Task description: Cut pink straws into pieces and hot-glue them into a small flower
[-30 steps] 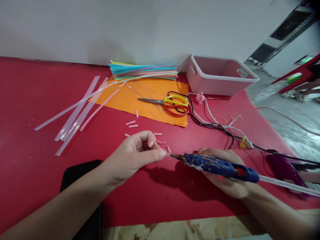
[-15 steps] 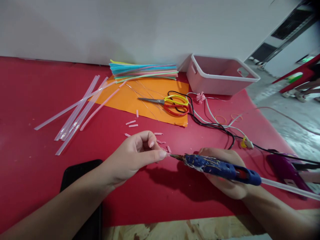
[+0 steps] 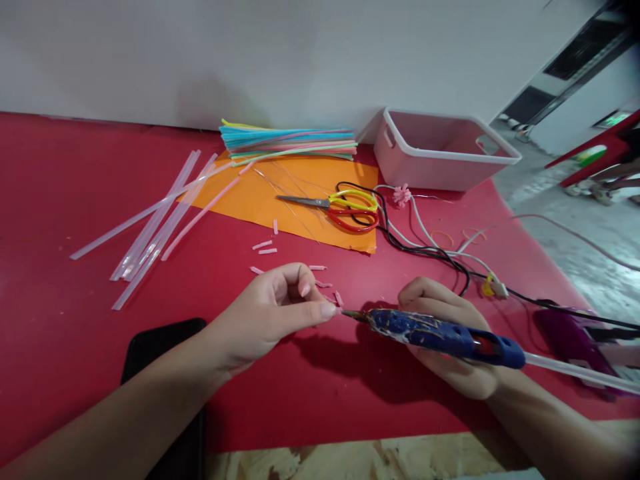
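My left hand [image 3: 283,310] pinches a short pink pipe cleaner piece [image 3: 339,311] between thumb and forefinger; only its tip shows. Touching or almost touching that tip is the nozzle of a blue hot glue gun [image 3: 425,331], which my right hand [image 3: 450,313] grips from below and behind. A clear glue stick [image 3: 575,371] sticks out of the gun's rear. Several short pink pieces [image 3: 267,251] lie on the red table beyond my left hand. A pink pipe cleaner flower [image 3: 401,195] rests near the bin.
Scissors [image 3: 327,203] lie on an orange sheet [image 3: 240,200], below a bundle of coloured pipe cleaners [image 3: 290,142]. Glue sticks [image 3: 155,230] are at left, a black phone [image 3: 165,340] under my left forearm. A pink bin [image 3: 440,167], cables [image 3: 420,250] and a purple object [image 3: 570,340] stand right.
Some fingers of my right hand have lifted a little behind the glue gun. Otherwise both hands, the pink piece and the nozzle keep nearly the same place.
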Action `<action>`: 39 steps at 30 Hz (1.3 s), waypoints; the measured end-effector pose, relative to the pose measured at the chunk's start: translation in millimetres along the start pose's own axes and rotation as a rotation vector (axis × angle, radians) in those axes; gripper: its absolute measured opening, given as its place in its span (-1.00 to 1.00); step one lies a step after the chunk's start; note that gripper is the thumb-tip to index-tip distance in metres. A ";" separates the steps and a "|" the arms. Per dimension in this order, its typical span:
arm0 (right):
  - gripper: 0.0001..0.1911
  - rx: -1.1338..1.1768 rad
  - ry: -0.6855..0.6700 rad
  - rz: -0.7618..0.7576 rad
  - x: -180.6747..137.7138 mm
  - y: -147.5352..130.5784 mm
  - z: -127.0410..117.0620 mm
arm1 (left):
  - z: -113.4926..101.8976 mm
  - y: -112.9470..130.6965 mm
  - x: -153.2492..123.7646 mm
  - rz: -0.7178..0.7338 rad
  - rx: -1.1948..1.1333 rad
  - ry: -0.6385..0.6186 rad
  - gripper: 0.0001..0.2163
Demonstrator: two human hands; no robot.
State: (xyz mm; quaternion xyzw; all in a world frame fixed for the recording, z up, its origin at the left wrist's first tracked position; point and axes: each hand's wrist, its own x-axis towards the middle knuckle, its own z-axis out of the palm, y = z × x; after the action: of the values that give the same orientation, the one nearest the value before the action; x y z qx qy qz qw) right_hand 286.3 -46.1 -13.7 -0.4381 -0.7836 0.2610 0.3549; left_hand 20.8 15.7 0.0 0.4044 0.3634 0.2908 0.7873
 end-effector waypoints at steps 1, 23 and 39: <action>-0.92 -0.010 -0.012 -0.007 -0.4 0.4 -0.5 | 0.2 0.3 -0.1 0.000 -0.002 0.000 -0.68; -0.92 -0.016 -0.061 -0.040 -0.3 1.4 -4.2 | 0.0 -1.5 1.0 0.002 0.022 -0.013 -0.67; -0.94 0.029 -0.030 -0.025 -1.0 0.1 -2.9 | 0.8 1.2 -1.6 -0.020 0.027 -0.012 -0.67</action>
State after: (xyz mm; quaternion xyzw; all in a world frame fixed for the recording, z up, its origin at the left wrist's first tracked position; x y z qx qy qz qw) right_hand 288.9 -46.6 -12.3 -0.4191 -0.7904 0.2743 0.3526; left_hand 20.3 14.8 1.9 0.4130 0.3667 0.2754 0.7868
